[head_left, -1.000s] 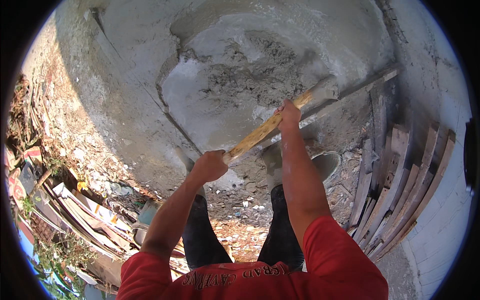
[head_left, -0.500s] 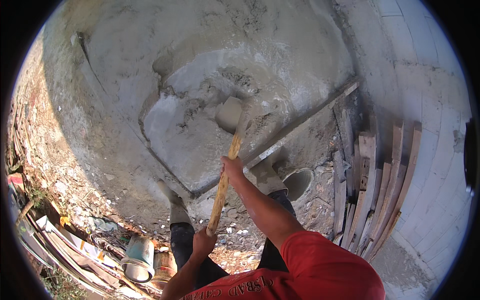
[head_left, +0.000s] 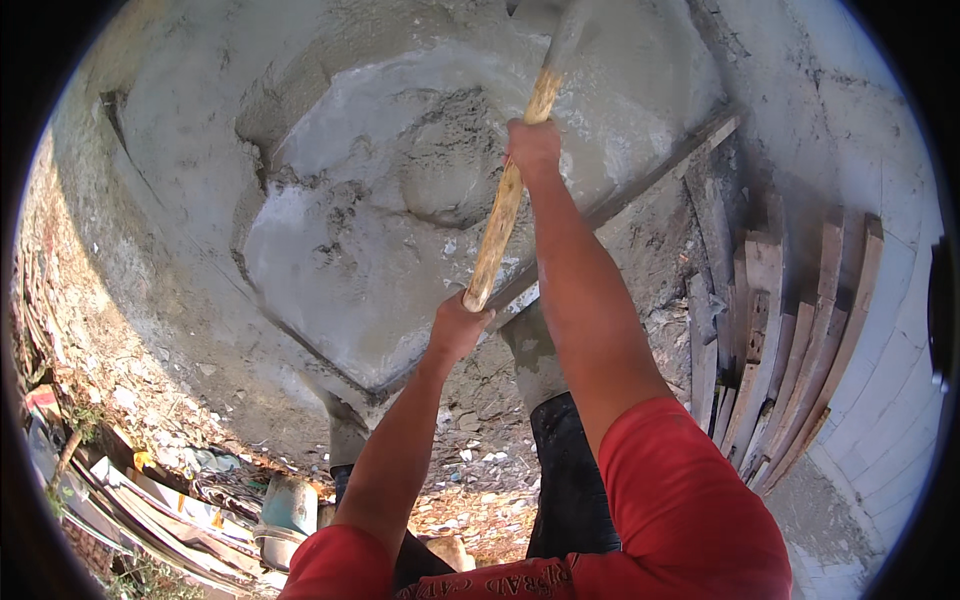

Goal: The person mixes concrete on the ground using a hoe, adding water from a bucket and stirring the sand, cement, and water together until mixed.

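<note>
Both my hands grip the wooden handle of a long hoe (head_left: 495, 240). My left hand (head_left: 461, 326) is closed around the handle's near end, and my right hand (head_left: 533, 148) is wrapped round it farther up. The handle slants away to the upper right, its far part coated grey. Only a bit of the hoe's head shows at the top edge, and most of it is out of sight. Under the handle spreads wet grey mortar (head_left: 330, 290), with a rounded hollow in its rough middle. A board (head_left: 712, 133) borders the mortar on the right side.
My boots (head_left: 531, 350) stand at the mortar's near edge. Several long wooden planks (head_left: 775, 340) lean together at the right, beside a pale wall (head_left: 870, 320). At the lower left are a bucket (head_left: 290, 502), scrap boards (head_left: 150, 510) and rubble-strewn ground (head_left: 130, 380).
Both hands have moved forward and up with the hoe. Its blade has left the middle of the mortar for the far top edge, exposing the hollow there.
</note>
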The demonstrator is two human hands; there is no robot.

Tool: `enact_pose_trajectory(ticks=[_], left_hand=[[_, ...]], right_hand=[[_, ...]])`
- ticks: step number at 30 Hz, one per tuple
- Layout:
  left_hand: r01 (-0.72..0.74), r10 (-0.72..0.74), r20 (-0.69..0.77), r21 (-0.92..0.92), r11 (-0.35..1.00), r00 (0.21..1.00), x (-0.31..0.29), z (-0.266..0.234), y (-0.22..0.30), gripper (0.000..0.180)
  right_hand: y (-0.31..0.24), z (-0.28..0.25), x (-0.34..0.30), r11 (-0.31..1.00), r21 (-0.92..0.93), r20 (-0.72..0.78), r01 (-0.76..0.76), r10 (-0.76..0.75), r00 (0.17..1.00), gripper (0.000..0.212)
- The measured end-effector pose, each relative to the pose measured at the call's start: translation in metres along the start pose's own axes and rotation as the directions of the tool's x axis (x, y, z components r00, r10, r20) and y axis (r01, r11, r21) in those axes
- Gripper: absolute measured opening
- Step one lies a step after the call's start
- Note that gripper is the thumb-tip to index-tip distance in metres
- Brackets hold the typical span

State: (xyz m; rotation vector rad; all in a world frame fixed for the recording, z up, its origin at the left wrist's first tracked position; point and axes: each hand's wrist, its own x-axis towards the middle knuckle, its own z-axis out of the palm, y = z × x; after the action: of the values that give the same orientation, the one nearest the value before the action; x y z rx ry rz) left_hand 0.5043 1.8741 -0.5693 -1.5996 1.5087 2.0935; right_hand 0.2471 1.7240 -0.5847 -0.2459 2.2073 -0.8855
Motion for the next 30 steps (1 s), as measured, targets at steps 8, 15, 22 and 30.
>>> enact_pose_trajectory(ticks=[8, 15, 22, 30], left_hand=[[0.079, -0.070, -0.054, 0.189, 0.979, 0.996, -0.179, 0.000, -0.109, 0.042], [-0.188, 0.187, 0.026, 0.226, 0.956, 0.982, 0.012, -0.013, 0.006, 0.028], [0.169, -0.204, 0.108, 0.270, 0.948, 0.973, -0.109, -0.066, -0.050, 0.043], [-0.015, -0.035, 0.112, 0.414, 0.910, 0.993, -0.155, -0.030, -0.104, 0.032]], right_hand=[[0.049, -0.013, -0.212, 0.851, 0.420, 0.079, -0.315, 0.311, 0.947, 0.031], [-0.018, -0.060, -0.070, 0.865, 0.454, -0.229, 0.215, -0.120, 0.966, 0.028], [0.087, 0.014, -0.105, 0.865, 0.423, 0.048, -0.269, 0.274, 0.960, 0.024], [0.052, -0.056, -0.255, 0.792, 0.605, -0.148, -0.081, 0.211, 0.966, 0.021]])
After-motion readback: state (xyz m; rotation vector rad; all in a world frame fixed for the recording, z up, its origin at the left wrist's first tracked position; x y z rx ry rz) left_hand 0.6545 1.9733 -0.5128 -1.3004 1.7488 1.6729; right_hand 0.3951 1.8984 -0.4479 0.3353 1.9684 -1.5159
